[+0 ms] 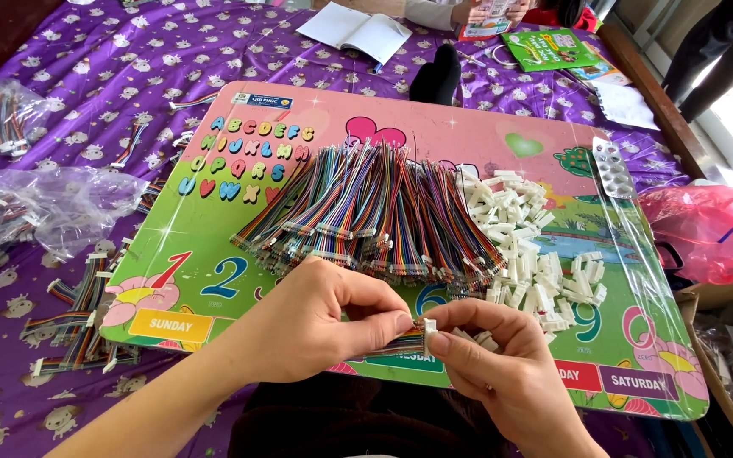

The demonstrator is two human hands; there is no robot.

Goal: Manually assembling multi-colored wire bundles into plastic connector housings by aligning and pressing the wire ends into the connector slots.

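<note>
Here the left hand point(320, 318) pinches a small bundle of coloured wires point(400, 343), while the right hand point(489, 352) grips a white plug point(428, 325) at the bundle's end, both just above the near edge of the colourful board point(214, 293). Farther up the board lie a heap of wire bundles point(366, 212) and, beside it, a pile of white plugs point(527, 246).

glossy plastic lap board point(214, 254), white plastic connectors point(527, 246) — cloth bedsheet point(112, 51)

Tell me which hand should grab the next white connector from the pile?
Probably the right hand: the white connector pile lies just beyond it, while the left hand grips the ribbon cable.
</note>
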